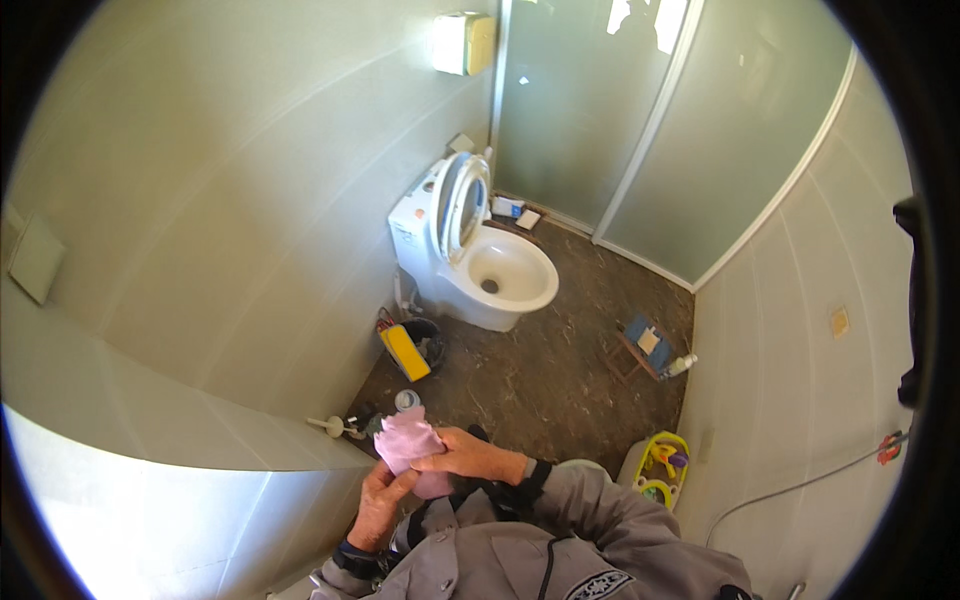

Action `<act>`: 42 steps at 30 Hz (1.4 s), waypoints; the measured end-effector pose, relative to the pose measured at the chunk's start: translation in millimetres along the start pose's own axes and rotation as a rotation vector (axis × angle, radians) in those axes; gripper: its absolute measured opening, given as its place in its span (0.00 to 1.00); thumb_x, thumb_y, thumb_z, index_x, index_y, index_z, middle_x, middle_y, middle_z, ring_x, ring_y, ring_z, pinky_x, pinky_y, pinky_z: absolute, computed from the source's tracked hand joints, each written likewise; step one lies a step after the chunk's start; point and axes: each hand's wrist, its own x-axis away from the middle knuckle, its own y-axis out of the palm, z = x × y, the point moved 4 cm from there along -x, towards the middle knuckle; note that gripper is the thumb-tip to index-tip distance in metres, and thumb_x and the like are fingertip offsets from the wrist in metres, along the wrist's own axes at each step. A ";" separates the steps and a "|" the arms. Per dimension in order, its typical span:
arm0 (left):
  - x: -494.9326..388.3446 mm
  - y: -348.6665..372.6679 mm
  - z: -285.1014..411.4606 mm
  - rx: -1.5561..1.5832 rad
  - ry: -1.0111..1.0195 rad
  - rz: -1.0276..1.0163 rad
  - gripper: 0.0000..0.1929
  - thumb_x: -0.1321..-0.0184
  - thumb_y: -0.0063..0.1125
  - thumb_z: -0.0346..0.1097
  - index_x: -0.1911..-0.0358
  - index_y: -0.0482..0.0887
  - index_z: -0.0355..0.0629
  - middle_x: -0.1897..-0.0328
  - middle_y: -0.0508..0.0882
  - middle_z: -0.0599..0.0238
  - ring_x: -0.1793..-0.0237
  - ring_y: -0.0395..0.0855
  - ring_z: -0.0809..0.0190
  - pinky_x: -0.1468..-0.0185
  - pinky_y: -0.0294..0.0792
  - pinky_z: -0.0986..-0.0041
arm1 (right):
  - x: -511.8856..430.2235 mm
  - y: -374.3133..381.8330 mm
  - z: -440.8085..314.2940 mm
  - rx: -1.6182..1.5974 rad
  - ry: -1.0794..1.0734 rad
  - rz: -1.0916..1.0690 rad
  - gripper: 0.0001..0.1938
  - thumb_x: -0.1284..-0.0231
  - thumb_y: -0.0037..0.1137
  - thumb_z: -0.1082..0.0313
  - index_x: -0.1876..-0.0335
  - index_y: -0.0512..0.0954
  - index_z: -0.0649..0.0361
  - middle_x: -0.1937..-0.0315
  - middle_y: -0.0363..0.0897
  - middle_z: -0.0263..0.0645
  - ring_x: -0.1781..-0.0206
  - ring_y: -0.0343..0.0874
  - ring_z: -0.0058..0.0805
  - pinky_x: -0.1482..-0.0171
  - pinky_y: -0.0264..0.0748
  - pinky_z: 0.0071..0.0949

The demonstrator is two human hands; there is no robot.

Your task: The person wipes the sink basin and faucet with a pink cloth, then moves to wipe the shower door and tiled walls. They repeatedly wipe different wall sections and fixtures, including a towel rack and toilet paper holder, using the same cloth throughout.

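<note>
A pink cloth (409, 442) with ragged edges is held in front of my body, low in the view. My left hand (381, 496) pinches its lower left part between thumb and fingers. From the right side my right hand (466, 454) grips the same cloth, thumb on top. Part of the cloth hangs below my fingers. Just beyond it on the floor is a small round container (407, 400). Farther off stands a white toilet (517, 270) with its lid and seat raised.
A black bin (435, 346) with a yellow object (406, 352) across it stands by the left wall. At the right are a small folding stool (639, 345), a bottle (681, 365) and a lime-rimmed plastic tub (636, 469). Frosted sliding doors (592, 120) close off the back.
</note>
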 end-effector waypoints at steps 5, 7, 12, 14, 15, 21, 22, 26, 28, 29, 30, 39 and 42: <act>1.3 -17.0 -1.8 -0.026 0.023 0.044 0.18 0.30 0.64 0.35 0.41 0.83 0.34 0.47 0.87 0.65 0.49 0.82 0.67 0.42 0.73 0.72 | -3.1 13.5 2.7 -0.038 0.008 -0.068 0.24 0.27 0.62 0.54 0.36 0.78 0.65 0.47 0.83 0.34 0.45 0.77 0.22 0.40 0.74 0.27; 6.4 -26.3 -0.1 -0.064 0.064 0.097 0.18 0.30 0.64 0.35 0.41 0.83 0.34 0.48 0.87 0.65 0.49 0.82 0.67 0.42 0.73 0.73 | -12.0 18.8 6.0 -0.012 -0.004 -0.089 0.22 0.26 0.61 0.54 0.39 0.79 0.65 0.49 0.83 0.33 0.47 0.77 0.21 0.42 0.75 0.27; 23.2 -47.6 5.9 -0.066 0.093 0.207 0.18 0.30 0.63 0.37 0.41 0.82 0.36 0.51 0.87 0.68 0.52 0.82 0.67 0.45 0.74 0.72 | -36.4 34.6 10.6 0.227 0.001 -0.110 0.20 0.24 0.58 0.54 0.43 0.80 0.65 0.58 0.84 0.35 0.53 0.78 0.20 0.48 0.76 0.30; 29.3 -55.2 7.1 -0.046 0.095 0.239 0.20 0.30 0.64 0.41 0.41 0.80 0.37 0.50 0.85 0.68 0.53 0.81 0.67 0.47 0.75 0.71 | -41.5 41.0 6.8 0.277 -0.080 -0.126 0.21 0.24 0.58 0.54 0.41 0.79 0.66 0.57 0.85 0.37 0.53 0.78 0.21 0.48 0.77 0.31; 31.4 -58.4 6.9 -0.017 0.098 0.244 0.21 0.30 0.64 0.41 0.40 0.79 0.37 0.49 0.84 0.66 0.52 0.81 0.66 0.46 0.75 0.71 | -43.3 43.9 6.7 0.307 -0.072 -0.133 0.21 0.24 0.58 0.54 0.41 0.78 0.66 0.56 0.85 0.37 0.53 0.79 0.22 0.47 0.77 0.31; 36.9 -64.1 9.4 0.084 0.200 0.324 0.22 0.30 0.63 0.40 0.38 0.76 0.38 0.42 0.83 0.60 0.43 0.81 0.62 0.38 0.74 0.67 | -45.8 53.7 6.1 0.383 0.021 -0.248 0.21 0.25 0.59 0.56 0.39 0.77 0.65 0.54 0.85 0.39 0.50 0.79 0.22 0.46 0.77 0.31; 37.2 -62.7 10.7 0.059 0.176 0.357 0.20 0.30 0.61 0.37 0.38 0.76 0.37 0.42 0.83 0.60 0.42 0.81 0.63 0.37 0.73 0.68 | -45.0 54.0 5.6 0.329 0.041 -0.279 0.20 0.26 0.59 0.57 0.39 0.77 0.66 0.53 0.84 0.40 0.50 0.79 0.22 0.46 0.77 0.31; 38.0 -43.4 25.0 0.190 0.291 0.387 0.18 0.31 0.59 0.30 0.40 0.76 0.37 0.47 0.85 0.65 0.50 0.81 0.68 0.44 0.73 0.74 | -49.4 45.9 0.4 0.199 0.053 -0.369 0.21 0.26 0.60 0.57 0.41 0.77 0.69 0.54 0.83 0.37 0.50 0.77 0.21 0.46 0.75 0.29; 30.9 -39.6 35.6 0.129 0.283 0.399 0.18 0.32 0.58 0.29 0.40 0.77 0.38 0.48 0.85 0.66 0.52 0.81 0.69 0.45 0.72 0.75 | -55.8 36.3 1.4 0.193 0.092 -0.382 0.22 0.26 0.60 0.55 0.41 0.77 0.70 0.51 0.82 0.37 0.49 0.76 0.21 0.45 0.75 0.30; 25.6 -38.0 39.7 0.098 0.278 0.406 0.18 0.32 0.58 0.28 0.40 0.77 0.38 0.49 0.85 0.66 0.52 0.81 0.69 0.45 0.72 0.75 | -58.2 31.8 1.8 0.149 0.093 -0.410 0.23 0.25 0.61 0.54 0.41 0.77 0.70 0.50 0.82 0.37 0.48 0.76 0.21 0.45 0.75 0.30; 18.9 -34.1 40.9 0.096 0.270 0.426 0.18 0.32 0.58 0.28 0.40 0.77 0.37 0.47 0.84 0.64 0.51 0.82 0.67 0.44 0.74 0.72 | -63.1 23.9 3.9 0.242 0.120 -0.418 0.24 0.25 0.61 0.56 0.37 0.74 0.70 0.45 0.80 0.37 0.44 0.74 0.21 0.40 0.73 0.29; -69.5 18.1 47.2 0.069 0.177 0.358 0.20 0.29 0.60 0.35 0.38 0.76 0.35 0.45 0.84 0.59 0.46 0.83 0.60 0.46 0.78 0.65 | -73.6 -87.4 -17.6 -0.058 -0.012 -0.279 0.25 0.24 0.60 0.61 0.30 0.71 0.66 0.40 0.78 0.32 0.41 0.72 0.17 0.35 0.71 0.26; -90.5 39.8 49.4 0.046 0.147 0.380 0.21 0.29 0.60 0.36 0.37 0.76 0.34 0.43 0.84 0.58 0.43 0.82 0.60 0.40 0.75 0.67 | -80.0 -110.2 -22.5 0.037 -0.016 -0.329 0.24 0.24 0.59 0.61 0.30 0.71 0.65 0.40 0.77 0.31 0.40 0.72 0.18 0.34 0.71 0.26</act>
